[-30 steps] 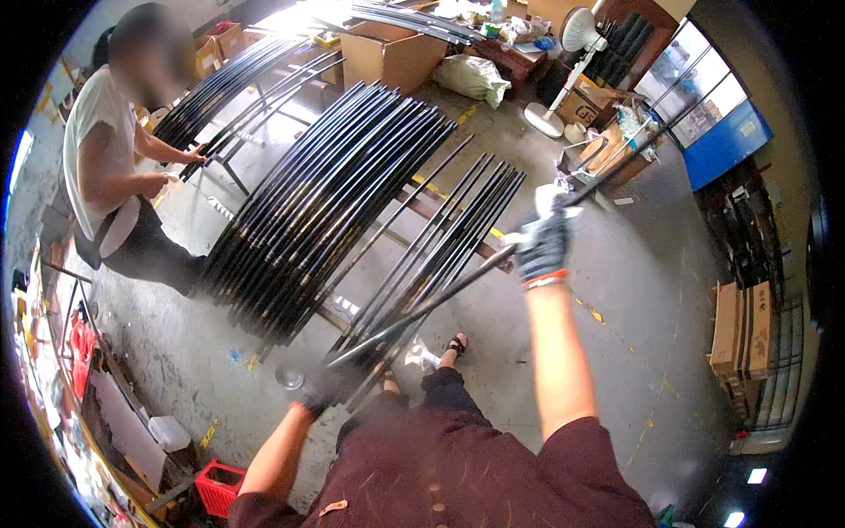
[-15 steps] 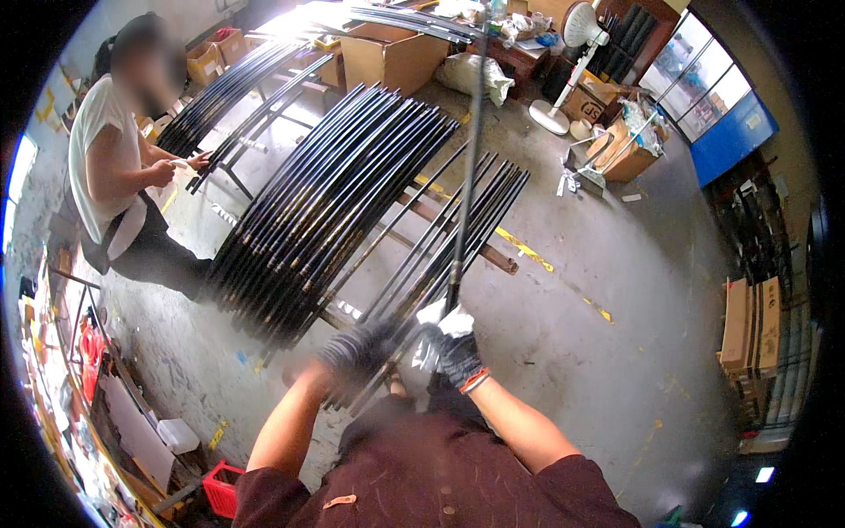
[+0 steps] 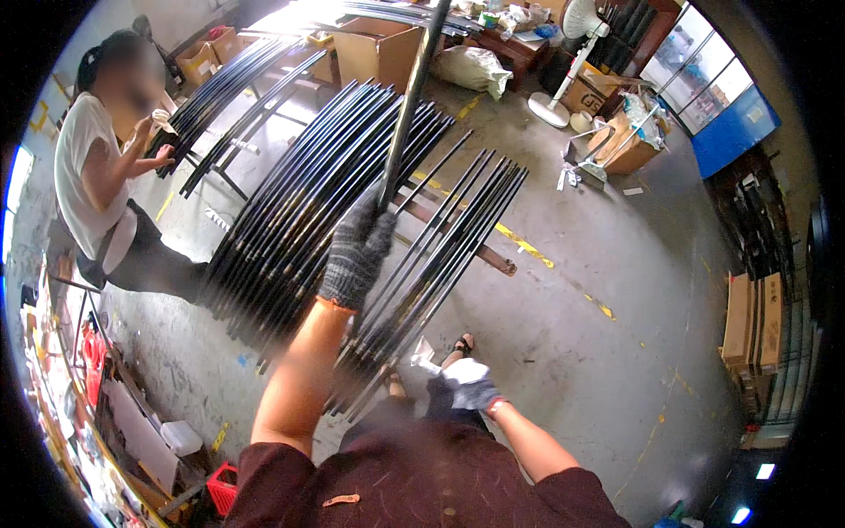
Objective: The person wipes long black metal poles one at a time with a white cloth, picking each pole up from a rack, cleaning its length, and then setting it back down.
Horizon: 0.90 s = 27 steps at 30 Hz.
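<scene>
Handling a single long pole seems to be the step in hand. The gloved left hand has its fingers wrapped round this pole; from that grip the pole rises, leaning away to the right and out past the upper edge. In the view it crosses over the wide row of dark poles, and whether it touches any of them I cannot tell. The right hand sits low, near the dark red shirt and well apart from the pole, its fingers bunched on a white cloth, which hides just how they close. To the right of the left hand, a smaller group of poles lies across the rack bar. The next move seems to call for a steady left grip and care that the pole knocks nothing laid out.
</scene>
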Motion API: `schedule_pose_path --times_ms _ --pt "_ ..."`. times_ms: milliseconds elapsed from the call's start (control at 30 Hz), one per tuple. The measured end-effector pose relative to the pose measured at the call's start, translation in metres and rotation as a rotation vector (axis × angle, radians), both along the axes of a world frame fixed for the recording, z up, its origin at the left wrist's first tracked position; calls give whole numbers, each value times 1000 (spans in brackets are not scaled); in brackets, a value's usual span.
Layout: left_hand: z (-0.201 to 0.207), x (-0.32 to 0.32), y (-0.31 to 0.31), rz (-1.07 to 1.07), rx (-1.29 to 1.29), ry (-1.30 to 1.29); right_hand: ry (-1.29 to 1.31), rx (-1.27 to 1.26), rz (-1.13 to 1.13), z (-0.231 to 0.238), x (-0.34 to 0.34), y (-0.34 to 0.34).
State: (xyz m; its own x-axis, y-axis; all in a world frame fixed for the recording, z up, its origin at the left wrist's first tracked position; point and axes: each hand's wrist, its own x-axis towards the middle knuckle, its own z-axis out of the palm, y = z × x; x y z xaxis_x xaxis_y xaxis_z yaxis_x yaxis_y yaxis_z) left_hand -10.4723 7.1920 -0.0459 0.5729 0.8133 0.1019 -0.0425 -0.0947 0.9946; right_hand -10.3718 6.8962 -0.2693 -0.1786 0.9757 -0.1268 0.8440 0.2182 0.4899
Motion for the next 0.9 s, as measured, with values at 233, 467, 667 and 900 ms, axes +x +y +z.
schedule_pose_path --times_ms 233,467,667,900 --pt "-231 -122 -41 203 556 781 1720 680 -1855 -32 110 -237" --pt "-348 -162 -83 134 356 1085 1094 138 -2100 1 57 -321" --pt "-370 -153 -83 40 475 1205 1253 112 -1953 45 37 -269" --pt "-343 -205 -47 576 640 1290 1227 142 -1904 -1 65 -331"
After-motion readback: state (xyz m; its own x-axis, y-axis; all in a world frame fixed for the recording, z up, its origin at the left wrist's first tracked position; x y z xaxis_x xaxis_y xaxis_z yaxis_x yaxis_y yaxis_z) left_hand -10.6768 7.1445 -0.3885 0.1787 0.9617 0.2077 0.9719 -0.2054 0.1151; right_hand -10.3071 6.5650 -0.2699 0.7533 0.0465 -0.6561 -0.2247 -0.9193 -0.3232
